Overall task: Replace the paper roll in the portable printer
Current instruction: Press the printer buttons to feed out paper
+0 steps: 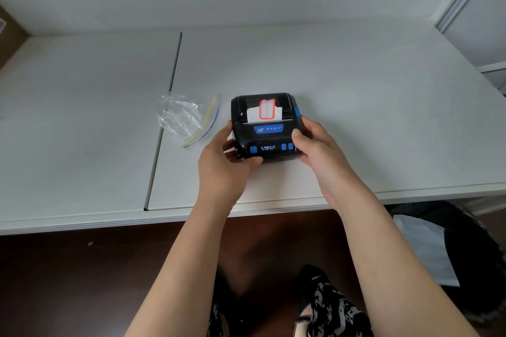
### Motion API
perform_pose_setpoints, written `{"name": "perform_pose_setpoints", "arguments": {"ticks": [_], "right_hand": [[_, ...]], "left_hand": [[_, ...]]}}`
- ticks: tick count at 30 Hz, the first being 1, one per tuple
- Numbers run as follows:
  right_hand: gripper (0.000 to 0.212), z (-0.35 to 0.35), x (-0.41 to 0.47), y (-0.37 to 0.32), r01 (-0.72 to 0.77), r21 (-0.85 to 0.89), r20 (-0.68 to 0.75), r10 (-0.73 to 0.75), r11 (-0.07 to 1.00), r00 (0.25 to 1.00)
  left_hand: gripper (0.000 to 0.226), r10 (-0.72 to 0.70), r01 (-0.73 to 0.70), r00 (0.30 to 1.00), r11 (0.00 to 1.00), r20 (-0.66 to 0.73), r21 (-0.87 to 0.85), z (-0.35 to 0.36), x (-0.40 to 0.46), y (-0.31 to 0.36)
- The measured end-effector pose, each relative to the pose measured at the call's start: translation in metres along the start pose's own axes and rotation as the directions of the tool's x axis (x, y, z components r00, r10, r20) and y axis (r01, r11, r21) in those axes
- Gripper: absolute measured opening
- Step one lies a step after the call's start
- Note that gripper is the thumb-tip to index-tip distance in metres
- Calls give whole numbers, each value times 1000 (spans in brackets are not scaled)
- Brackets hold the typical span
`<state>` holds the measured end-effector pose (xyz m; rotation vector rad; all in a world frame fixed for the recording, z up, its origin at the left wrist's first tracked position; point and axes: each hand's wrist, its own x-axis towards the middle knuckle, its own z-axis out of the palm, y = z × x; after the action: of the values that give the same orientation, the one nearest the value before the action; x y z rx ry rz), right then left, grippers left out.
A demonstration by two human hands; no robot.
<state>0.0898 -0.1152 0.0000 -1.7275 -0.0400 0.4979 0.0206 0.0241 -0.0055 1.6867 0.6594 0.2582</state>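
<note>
Black casing: the portable printer (264, 128) is a squat black box with blue trim, sitting on the white table (356, 96) at the centre of the frame, near the table's front edge.
Facing: its button panel points toward the lower edge of the frame, its lid toward the upper edge; the body looks about as wide as it is deep, so no long axis can be told.
Paper: a white strip (264, 113) comes up out of the slot, carrying a label with a red-orange border.
Writing: a blue badge (269, 128) on the front bears white characters and a small logo, too small to read; a line of tiny print sits between the blue buttons, also illegible.
Left hand (224, 161): fingers wrapped narrowly around the printer's left front corner, holding it.
Right hand (315, 142): fingers closed on the right side, thumb on the top face near the buttons.
Plastic bag (189, 117): clear, crumpled, with a blue-and-yellow zip edge, lying just left of the printer, apart from it.
Seam: a grey gap (164, 123) divides the tabletop, passing under the bag.
</note>
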Motion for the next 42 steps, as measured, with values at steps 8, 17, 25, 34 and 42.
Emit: {"name": "perform_pose_setpoints", "arguments": {"ticks": [8,17,25,34,42], "right_hand": [[40,5,3,1,-6,-41,-70,3,999,998],[41,11,3,-2,16,-106,-102,-27,994,994],[43,12,4,-5,-6,-132,-142,-13,991,990],[46,12,2,-8,29,-158,-175,-57,987,983],[45,13,-1,-10,24,-191,-208,-64,981,976]], "left_hand": [[83,3,-3,1000,1000,4,6,0,0,1],[83,8,-8,1000,1000,-10,20,0,0,2],[83,4,-4,1000,1000,-23,27,1,-2,4],[55,121,-75,990,891,-76,447,-9,-7,20],[50,250,21,943,611,-218,791,-16,-8,13]]}}
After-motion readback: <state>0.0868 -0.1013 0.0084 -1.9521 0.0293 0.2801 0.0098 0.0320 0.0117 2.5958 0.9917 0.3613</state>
